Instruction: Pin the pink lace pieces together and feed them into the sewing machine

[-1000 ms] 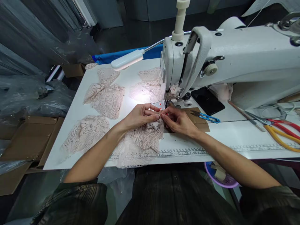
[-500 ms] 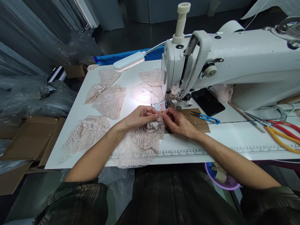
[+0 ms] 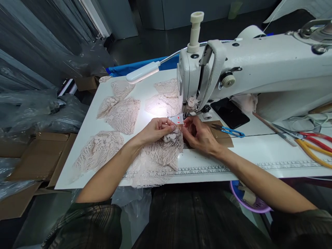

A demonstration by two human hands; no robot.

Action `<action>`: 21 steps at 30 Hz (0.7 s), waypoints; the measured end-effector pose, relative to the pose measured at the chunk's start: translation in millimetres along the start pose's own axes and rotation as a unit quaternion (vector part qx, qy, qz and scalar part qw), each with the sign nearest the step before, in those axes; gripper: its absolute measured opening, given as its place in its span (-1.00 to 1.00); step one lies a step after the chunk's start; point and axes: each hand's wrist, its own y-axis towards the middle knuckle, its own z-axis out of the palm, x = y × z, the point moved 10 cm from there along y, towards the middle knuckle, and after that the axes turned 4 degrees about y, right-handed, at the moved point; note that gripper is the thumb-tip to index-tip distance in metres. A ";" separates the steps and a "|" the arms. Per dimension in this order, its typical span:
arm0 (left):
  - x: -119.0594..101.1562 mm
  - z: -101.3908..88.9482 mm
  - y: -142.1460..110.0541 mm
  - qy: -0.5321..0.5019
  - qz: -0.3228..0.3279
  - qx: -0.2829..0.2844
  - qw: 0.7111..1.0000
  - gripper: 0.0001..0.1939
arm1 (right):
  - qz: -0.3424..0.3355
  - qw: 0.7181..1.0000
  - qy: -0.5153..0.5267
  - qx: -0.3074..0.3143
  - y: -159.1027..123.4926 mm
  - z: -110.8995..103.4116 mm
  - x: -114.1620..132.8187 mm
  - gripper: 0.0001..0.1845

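Observation:
My left hand [image 3: 158,130] pinches the top edge of a pale pink lace piece [image 3: 166,154] between thumb and fingers. The lace hangs down over the table's front edge. Close to its right side, my right hand [image 3: 198,135] is closed, fingertips curled at the lace's upper corner. Whatever lies in those fingertips is too small to make out. Both hands are just in front of the needle area of a white sewing machine [image 3: 203,76]. A metal plate with red marks [image 3: 178,118] lies right behind the fingertips.
More lace pieces [image 3: 123,116] lie left on the white table [image 3: 85,124]. Blue thread snips [image 3: 228,130], a black phone [image 3: 230,112] and yellow-and-red-handled scissors [image 3: 311,148] are at right. A lamp [image 3: 143,72] shines over the work. A purple basket [image 3: 250,205] sits below.
My right hand has shifted slightly right and away from the lace edge, its index finger lifted nearer the needle area. My left hand keeps its pinch on the lace. The view has tilted a little.

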 end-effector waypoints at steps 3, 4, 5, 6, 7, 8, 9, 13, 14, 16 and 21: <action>-3.7 2.6 -1.7 -0.007 -0.003 -0.005 1.000 -0.68 | -0.073 0.995 -0.064 -0.002 -5.0 3.2 17.7 -0.72; -5.6 3.6 -2.1 -0.010 0.000 -0.005 1.000 -0.68 | -0.090 0.992 -0.083 -0.001 -6.4 5.0 21.8 -0.72; -7.1 4.6 -2.5 -0.012 0.001 -0.004 1.000 -0.69 | -0.102 0.990 -0.097 -0.002 -7.2 6.2 24.5 -0.73; -8.0 5.4 -2.7 -0.013 0.003 -0.004 1.000 -0.69 | -0.110 0.988 -0.107 -0.002 -7.5 7.1 26.1 -0.74; -8.5 5.9 -2.7 -0.013 0.003 -0.003 1.000 -0.69 | -0.116 0.987 -0.112 -0.003 -7.4 7.7 27.2 -0.76; -8.4 6.0 -2.7 -0.012 0.002 -0.004 1.000 -0.69 | -0.121 0.986 -0.113 -0.004 -7.0 7.6 27.6 -0.77; -8.0 5.9 -2.7 -0.010 0.001 -0.005 1.000 -0.68 | -0.122 0.986 -0.110 -0.005 -6.4 7.3 27.2 -0.78; -6.2 3.4 -3.3 -0.002 -0.011 -0.017 1.000 -0.69 | -0.084 0.994 -0.067 -0.006 -2.4 4.9 18.0 -0.81; -5.9 3.0 -3.5 -0.004 -0.014 -0.018 1.000 -0.69 | -0.071 0.996 -0.047 -0.005 -1.7 4.8 15.1 -0.83; -5.3 2.8 -3.9 -0.012 -0.019 -0.016 1.000 -0.70 | -0.049 0.999 -0.008 -0.003 -0.7 5.0 10.3 -0.87; -4.3 2.2 -4.0 -0.030 -0.023 -0.012 0.999 -0.73 | -0.016 1.000 0.013 0.013 0.7 8.1 4.5 -0.92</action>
